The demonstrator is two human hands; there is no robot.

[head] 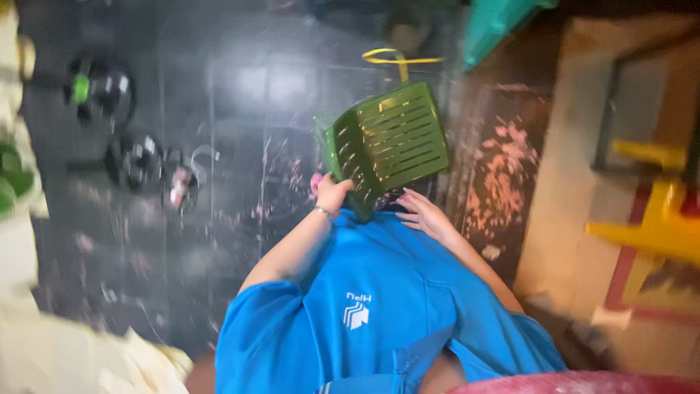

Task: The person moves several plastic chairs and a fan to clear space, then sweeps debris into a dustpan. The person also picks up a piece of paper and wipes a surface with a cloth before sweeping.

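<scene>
Between the two hands, a green slatted plastic chair [390, 142] is held tilted above the dark, pink-flecked floor [219, 146]; the left hand [332, 195] is closed on its lower edge, while the right hand [423, 215] rests with spread fingers just beside that edge, and whether it grips cannot be told. Below the hands hangs a blue shirt [372, 306], well to their left lie black fan parts [127, 157], and far right stands yellow furniture [656, 219].
</scene>
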